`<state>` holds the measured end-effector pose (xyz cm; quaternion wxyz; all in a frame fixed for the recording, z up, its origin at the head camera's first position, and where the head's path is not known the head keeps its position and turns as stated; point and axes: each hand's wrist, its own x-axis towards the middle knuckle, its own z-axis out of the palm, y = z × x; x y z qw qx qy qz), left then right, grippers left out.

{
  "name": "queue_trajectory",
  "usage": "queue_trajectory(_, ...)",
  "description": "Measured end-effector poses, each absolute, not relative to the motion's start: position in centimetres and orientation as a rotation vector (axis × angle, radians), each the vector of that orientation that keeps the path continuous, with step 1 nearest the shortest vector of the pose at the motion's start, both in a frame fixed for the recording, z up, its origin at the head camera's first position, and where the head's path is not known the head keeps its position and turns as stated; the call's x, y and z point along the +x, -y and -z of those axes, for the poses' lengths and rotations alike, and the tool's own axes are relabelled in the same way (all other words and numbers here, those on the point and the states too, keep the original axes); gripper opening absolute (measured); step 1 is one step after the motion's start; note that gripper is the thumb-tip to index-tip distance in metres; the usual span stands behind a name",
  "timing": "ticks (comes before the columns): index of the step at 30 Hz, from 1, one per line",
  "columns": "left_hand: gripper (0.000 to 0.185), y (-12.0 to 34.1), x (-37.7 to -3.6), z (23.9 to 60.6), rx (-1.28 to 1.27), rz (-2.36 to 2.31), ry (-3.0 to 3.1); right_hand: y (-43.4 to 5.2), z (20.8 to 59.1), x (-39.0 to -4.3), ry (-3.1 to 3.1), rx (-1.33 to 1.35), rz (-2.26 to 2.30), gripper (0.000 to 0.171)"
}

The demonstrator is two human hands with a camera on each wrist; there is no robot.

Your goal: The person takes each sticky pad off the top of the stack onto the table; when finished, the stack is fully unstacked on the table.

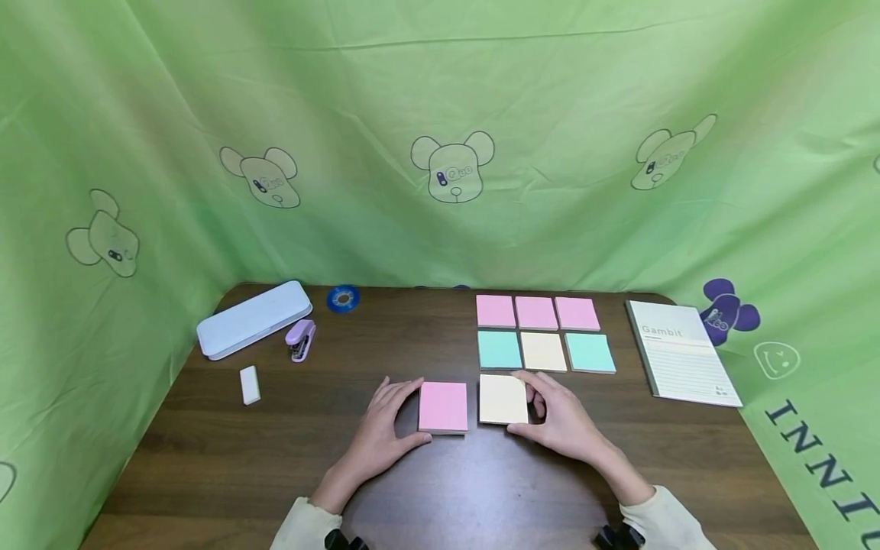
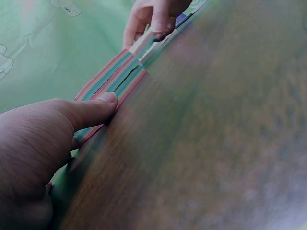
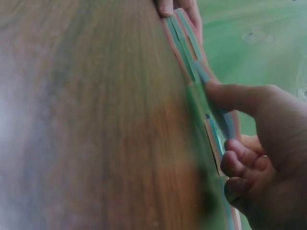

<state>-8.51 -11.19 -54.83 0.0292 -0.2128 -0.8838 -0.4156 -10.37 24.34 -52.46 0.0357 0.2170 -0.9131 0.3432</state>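
A stack of sticky note pads (image 1: 443, 407) with a pink top lies at the front middle of the table; its striped edges (image 2: 106, 81) show pink, blue and yellow layers. My left hand (image 1: 381, 428) holds this stack by its left side, thumb at the near corner and fingers at the far one. Just right of it, my right hand (image 1: 567, 420) pinches a cream-topped sticky note pad (image 1: 503, 399) between thumb and fingers. In the right wrist view this pad (image 3: 218, 108) appears tilted and raised off the table. A narrow gap separates the two.
Behind my right hand, pink pads (image 1: 536, 313) form a back row; two teal pads (image 1: 499, 350) flank a cream pad (image 1: 543, 351) in front. A notebook (image 1: 684, 355) lies right. Leftward are a pale case (image 1: 254, 319), purple stapler (image 1: 300, 339), white eraser (image 1: 250, 385) and blue tape roll (image 1: 343, 299).
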Motion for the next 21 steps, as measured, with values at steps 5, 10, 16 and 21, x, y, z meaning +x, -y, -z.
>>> queue_trajectory(5,0.092,11.24,-8.45,54.75,-0.645,1.277,2.738,-24.35,52.49,-10.39,2.881,0.672,-0.944,0.082)
queue_trajectory(10,0.092,11.20,-8.44,54.71,-0.636,1.277,2.746,-24.13,52.32,-10.48,2.888,0.653,-0.918,0.085)
queue_trajectory(16,0.091,11.19,-8.47,54.80,-0.633,1.268,2.743,-24.12,52.42,-10.61,2.891,0.647,-0.922,0.076)
queue_trajectory(21,0.090,11.24,-8.43,54.73,-0.622,1.263,2.759,-24.11,52.48,-10.66,2.897,0.644,-0.924,0.077)
